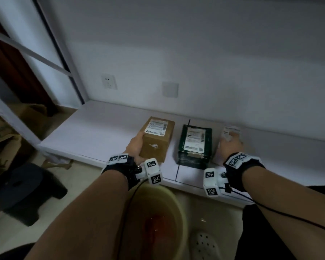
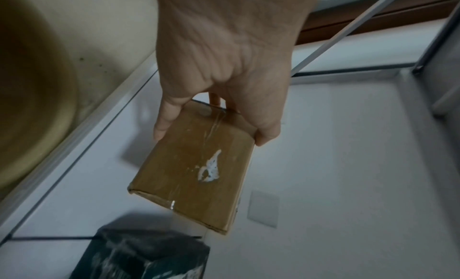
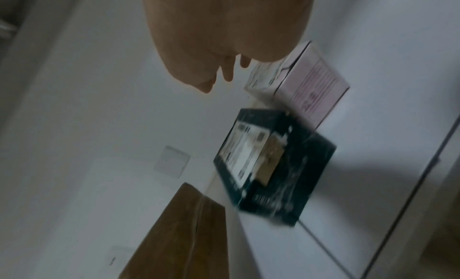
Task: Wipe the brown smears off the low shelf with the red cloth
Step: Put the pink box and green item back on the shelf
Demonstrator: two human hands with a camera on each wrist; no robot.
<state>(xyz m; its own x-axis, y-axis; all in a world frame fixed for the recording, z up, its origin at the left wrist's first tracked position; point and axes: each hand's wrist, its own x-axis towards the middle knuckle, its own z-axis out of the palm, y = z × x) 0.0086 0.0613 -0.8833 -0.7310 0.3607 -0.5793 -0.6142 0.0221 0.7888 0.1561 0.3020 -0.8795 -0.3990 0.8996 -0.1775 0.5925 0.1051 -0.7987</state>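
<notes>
Hand (image 2: 224,70) on the left grips brown box (image 2: 194,171) from above.

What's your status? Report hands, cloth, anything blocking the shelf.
Left hand grips brown box; right hand at pale box, grip unclear. Red cloth soaking in basin, untouched. Three boxes, dark one included, sit on low shelf.

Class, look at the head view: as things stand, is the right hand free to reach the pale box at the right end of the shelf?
Probably yes. The right hand is already at the pale box, holding nothing. The dark green box stands apart to its left, clear of the path. Whether it touches the box is unclear.
</notes>
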